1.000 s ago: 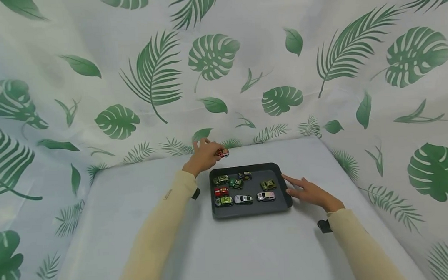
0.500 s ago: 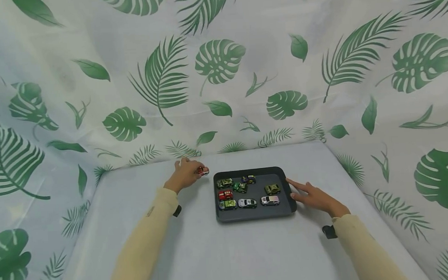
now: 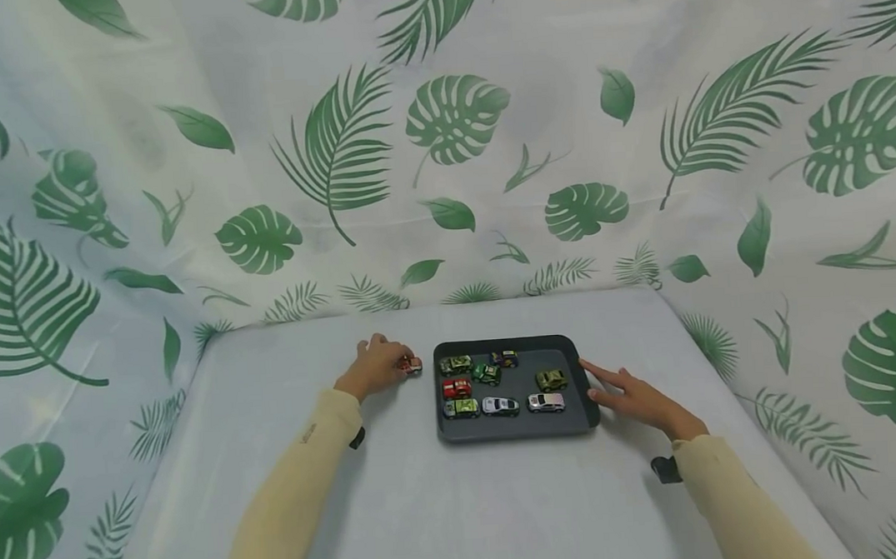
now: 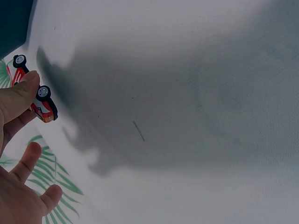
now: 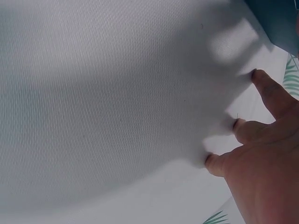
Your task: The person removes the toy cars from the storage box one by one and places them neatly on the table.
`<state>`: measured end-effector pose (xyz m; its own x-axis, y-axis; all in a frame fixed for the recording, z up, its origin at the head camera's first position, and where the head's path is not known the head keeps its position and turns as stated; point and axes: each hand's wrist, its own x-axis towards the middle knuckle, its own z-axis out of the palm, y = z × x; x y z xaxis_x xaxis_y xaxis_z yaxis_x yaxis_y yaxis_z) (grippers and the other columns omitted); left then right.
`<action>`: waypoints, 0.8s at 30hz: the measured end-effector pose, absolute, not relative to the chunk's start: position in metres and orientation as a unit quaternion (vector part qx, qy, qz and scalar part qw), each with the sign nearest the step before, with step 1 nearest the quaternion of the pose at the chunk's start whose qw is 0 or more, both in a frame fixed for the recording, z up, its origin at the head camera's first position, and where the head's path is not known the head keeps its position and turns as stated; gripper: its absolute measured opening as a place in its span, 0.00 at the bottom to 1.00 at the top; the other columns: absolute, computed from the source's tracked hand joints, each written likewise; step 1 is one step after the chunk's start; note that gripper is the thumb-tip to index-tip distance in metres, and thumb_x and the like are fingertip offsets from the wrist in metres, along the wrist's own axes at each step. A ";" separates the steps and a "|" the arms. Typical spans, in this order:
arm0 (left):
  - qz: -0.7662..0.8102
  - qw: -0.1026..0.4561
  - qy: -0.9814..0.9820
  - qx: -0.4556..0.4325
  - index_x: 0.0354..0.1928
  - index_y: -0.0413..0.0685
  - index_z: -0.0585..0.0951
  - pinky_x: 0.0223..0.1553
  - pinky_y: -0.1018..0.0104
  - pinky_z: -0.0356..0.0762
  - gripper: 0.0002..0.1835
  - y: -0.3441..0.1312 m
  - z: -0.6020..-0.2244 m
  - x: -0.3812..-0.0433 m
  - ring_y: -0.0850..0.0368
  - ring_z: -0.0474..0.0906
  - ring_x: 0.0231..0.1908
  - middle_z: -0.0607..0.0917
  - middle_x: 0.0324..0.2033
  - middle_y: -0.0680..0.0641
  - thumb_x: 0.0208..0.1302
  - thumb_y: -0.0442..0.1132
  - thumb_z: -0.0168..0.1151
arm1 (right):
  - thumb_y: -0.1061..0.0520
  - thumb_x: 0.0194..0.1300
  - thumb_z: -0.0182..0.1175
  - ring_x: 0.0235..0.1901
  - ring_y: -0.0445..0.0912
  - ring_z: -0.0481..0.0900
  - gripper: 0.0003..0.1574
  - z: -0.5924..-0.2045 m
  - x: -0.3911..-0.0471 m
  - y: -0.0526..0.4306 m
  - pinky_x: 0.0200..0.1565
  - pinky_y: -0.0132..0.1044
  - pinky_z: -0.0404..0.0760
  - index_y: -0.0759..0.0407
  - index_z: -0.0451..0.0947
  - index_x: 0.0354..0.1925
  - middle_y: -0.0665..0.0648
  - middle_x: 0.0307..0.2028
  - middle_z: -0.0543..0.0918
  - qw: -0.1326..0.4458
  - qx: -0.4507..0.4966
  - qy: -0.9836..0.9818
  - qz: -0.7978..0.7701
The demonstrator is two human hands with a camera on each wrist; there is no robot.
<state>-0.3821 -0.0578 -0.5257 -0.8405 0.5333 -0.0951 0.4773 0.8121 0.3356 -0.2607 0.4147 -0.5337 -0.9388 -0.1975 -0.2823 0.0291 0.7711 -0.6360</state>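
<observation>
My left hand [image 3: 378,368] pinches a small red and white toy car [image 4: 43,105] between thumb and fingers, just left of the dark grey tray [image 3: 515,429]. In the left wrist view the car tilts with its wheels toward the camera, and the other fingers spread away from it. My right hand [image 3: 637,398] lies at the tray's right side, index finger and thumb at its rim. In the right wrist view its other fingertips touch the white tabletop. Inside the tray, several toy cars stand, among them a red car [image 3: 456,388], a silver car [image 3: 547,403] and an olive camouflage car [image 3: 551,380].
A white cloth [image 3: 503,510] covers the table. Behind and at both sides hangs a white curtain [image 3: 513,51] printed with green leaves. Most cars crowd the tray's left half, including a dark blue car [image 3: 505,359] near the back rim.
My left hand has carried the red and white car from behind the tray's back left corner leftward and down toward the table. The right hand stays at the tray's edge.
</observation>
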 end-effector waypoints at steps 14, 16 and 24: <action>0.152 0.090 0.945 0.276 0.60 0.45 0.87 0.63 0.33 0.65 0.18 -0.051 -0.533 -0.380 0.35 0.72 0.63 0.88 0.53 0.44 0.70 0.35 0.75 | 0.41 0.82 0.58 0.76 0.83 0.38 0.44 -0.533 -0.258 0.416 0.66 0.85 0.46 0.54 0.58 0.84 0.73 0.80 0.57 0.157 -0.048 0.926 -0.339; 0.151 0.089 0.945 0.276 0.60 0.45 0.87 0.63 0.33 0.65 0.18 -0.051 -0.533 -0.379 0.35 0.72 0.63 0.88 0.53 0.44 0.70 0.36 0.75 | 0.41 0.82 0.58 0.77 0.83 0.37 0.44 -0.532 -0.258 0.416 0.66 0.85 0.46 0.53 0.58 0.84 0.73 0.80 0.57 0.158 -0.047 0.926 -0.341; 0.133 0.081 0.945 0.286 0.61 0.47 0.87 0.64 0.32 0.66 0.19 -0.048 -0.535 -0.377 0.35 0.73 0.62 0.87 0.51 0.43 0.70 0.36 0.74 | 0.41 0.82 0.58 0.76 0.83 0.38 0.44 -0.533 -0.258 0.416 0.66 0.85 0.47 0.54 0.58 0.84 0.73 0.80 0.57 0.158 -0.048 0.926 -0.340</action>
<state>-0.3766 -0.0476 -0.5350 -0.8232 0.5624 -0.0777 0.5192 0.8011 0.2978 -0.2577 0.4159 -0.5331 -0.9456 -0.1966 -0.2592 0.0177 0.7645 -0.6443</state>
